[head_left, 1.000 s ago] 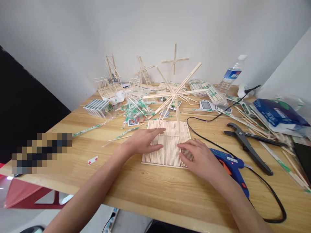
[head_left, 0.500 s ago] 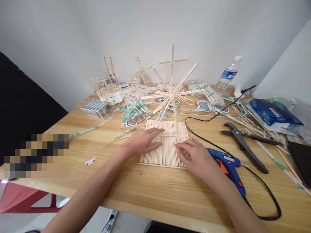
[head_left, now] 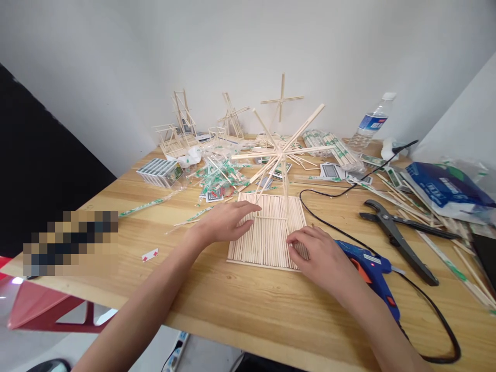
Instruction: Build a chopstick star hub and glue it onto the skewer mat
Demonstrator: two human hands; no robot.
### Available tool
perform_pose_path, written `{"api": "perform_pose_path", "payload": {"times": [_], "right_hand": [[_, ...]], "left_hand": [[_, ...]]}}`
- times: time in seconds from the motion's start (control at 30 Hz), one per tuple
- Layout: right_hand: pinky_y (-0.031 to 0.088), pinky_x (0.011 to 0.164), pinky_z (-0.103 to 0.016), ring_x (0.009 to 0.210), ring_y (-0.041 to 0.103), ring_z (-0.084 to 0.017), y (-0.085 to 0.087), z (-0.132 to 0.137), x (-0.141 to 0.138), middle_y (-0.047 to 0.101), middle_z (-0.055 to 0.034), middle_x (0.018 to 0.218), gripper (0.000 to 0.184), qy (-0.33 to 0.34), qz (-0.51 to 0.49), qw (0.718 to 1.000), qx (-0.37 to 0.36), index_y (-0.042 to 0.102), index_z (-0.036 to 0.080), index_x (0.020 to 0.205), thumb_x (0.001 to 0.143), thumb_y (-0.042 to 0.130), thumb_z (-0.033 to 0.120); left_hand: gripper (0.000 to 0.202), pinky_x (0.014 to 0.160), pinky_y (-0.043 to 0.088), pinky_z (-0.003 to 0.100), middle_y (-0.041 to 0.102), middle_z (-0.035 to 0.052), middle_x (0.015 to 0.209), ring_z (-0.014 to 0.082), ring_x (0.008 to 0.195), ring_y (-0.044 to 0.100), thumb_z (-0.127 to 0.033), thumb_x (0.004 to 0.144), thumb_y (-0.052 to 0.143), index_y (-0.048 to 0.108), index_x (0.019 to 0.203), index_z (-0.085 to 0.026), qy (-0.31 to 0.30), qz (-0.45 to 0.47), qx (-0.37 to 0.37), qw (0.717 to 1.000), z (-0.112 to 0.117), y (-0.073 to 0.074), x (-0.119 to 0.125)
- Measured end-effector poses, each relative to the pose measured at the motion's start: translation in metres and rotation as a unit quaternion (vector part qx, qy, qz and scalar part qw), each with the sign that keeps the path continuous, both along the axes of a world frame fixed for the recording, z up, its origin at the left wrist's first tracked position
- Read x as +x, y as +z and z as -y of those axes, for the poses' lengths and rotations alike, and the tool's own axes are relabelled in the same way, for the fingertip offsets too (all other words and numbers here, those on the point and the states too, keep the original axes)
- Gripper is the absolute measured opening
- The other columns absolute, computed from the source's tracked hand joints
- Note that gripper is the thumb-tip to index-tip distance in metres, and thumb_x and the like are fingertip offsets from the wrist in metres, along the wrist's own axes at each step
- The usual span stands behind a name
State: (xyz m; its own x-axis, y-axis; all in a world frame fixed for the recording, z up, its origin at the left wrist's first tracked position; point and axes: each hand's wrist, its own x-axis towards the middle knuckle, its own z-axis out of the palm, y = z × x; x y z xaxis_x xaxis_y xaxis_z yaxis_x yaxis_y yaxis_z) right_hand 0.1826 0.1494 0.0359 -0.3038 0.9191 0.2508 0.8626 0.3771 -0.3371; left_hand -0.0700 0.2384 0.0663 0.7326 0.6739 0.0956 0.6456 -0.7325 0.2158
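A square mat of thin wooden sticks (head_left: 267, 248) lies flat in front of me. On it stands a stick frame whose spokes spread like a pinwheel (head_left: 279, 152). My left hand (head_left: 228, 219) is over the mat's left edge, fingers stretched and thumb apart, near the frame's foot; no object shows in it. At the mat's right side is my right hand (head_left: 315, 253), loosely curled, with a gap between thumb and forefinger and nothing visible between them. Whether either hand presses on the mat is unclear. A blue glue gun (head_left: 374, 271) rests beside my right wrist, partly behind the forearm.
Black-handled pliers (head_left: 399, 240) and a black cable (head_left: 321, 221) lie to the right. A water bottle (head_left: 372, 124), a blue packet (head_left: 445, 186), plastic wrappers (head_left: 220, 173) and smaller stick frames (head_left: 182, 129) stand or lie farther back. A card piece (head_left: 150, 254) is at left.
The whole scene has shifted a little to the right as the camera turned. Both hands keep nearly the same places over the mat; the right thumb and forefinger look slightly closer together.
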Motion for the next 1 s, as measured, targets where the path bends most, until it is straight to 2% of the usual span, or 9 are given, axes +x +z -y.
{"api": "perform_pose_path", "payload": {"times": [0.23,0.33,0.4,0.53,0.6,0.77,1.0], "right_hand": [[0.050,0.070,-0.042,0.074,0.063,-0.025,-0.006,0.003,0.003,0.067,-0.0053,0.078,0.019,-0.031,0.019,0.999,-0.001,0.060,0.021,0.089,0.080,0.049,0.009],[0.050,0.070,-0.041,0.073,0.063,-0.024,-0.004,0.004,0.002,0.067,-0.0042,0.077,0.016,-0.030,0.010,1.000,0.001,0.059,0.021,0.088,0.082,0.050,0.010],[0.050,0.073,-0.040,0.077,0.063,-0.023,0.001,0.007,-0.001,0.067,-0.0037,0.081,0.015,0.008,-0.012,1.000,0.010,0.059,0.021,0.091,0.084,0.051,0.010],[0.049,0.079,-0.037,0.085,0.062,-0.020,0.012,0.012,-0.011,0.068,-0.0034,0.089,0.013,0.126,-0.055,0.990,0.007,0.059,0.022,0.095,0.093,0.050,0.013],[0.049,0.079,-0.036,0.085,0.061,-0.019,0.013,0.013,-0.015,0.068,-0.0032,0.089,0.013,0.148,-0.054,0.988,-0.008,0.060,0.021,0.094,0.095,0.050,0.013],[0.049,0.080,-0.036,0.085,0.062,-0.020,0.007,0.013,-0.015,0.068,-0.0041,0.089,0.014,0.127,-0.034,0.991,-0.007,0.063,0.021,0.094,0.093,0.053,0.011],[0.051,0.077,-0.037,0.085,0.065,-0.023,-0.002,0.013,-0.017,0.070,-0.0053,0.088,0.009,0.093,-0.034,0.995,0.025,0.068,0.025,0.095,0.089,0.060,0.024]], "left_hand": [[0.038,0.091,0.056,0.045,0.068,0.0095,0.129,0.0283,0.113,0.068,-0.029,0.096,0.048,0.057,0.132,-0.020,-0.004,-0.015,0.007,1.000,0.000,0.002,-0.001],[0.037,0.088,0.056,0.042,0.069,0.0079,0.129,0.0274,0.110,0.069,-0.032,0.097,0.048,0.057,0.131,-0.021,-0.001,-0.021,0.011,1.000,0.001,0.003,0.000],[0.037,0.088,0.056,0.041,0.069,0.0073,0.129,0.0271,0.110,0.069,-0.035,0.099,0.047,0.057,0.131,-0.021,0.002,-0.014,0.014,1.000,0.002,0.003,0.000],[0.036,0.088,0.056,0.040,0.068,0.0074,0.129,0.0265,0.110,0.068,-0.035,0.099,0.047,0.057,0.131,-0.021,0.004,-0.007,0.014,1.000,0.002,0.003,-0.001],[0.036,0.088,0.055,0.039,0.068,0.0075,0.128,0.0260,0.110,0.068,-0.035,0.100,0.047,0.058,0.131,-0.022,0.004,-0.011,0.011,1.000,0.002,0.003,-0.001],[0.035,0.088,0.055,0.039,0.068,0.0075,0.127,0.0259,0.109,0.069,-0.035,0.100,0.047,0.058,0.130,-0.022,0.001,-0.013,0.009,1.000,0.002,0.003,0.000],[0.034,0.086,0.056,0.040,0.069,0.0070,0.126,0.0268,0.108,0.069,-0.034,0.100,0.048,0.059,0.128,-0.021,-0.001,-0.012,0.020,1.000,0.001,0.001,0.001]]}}
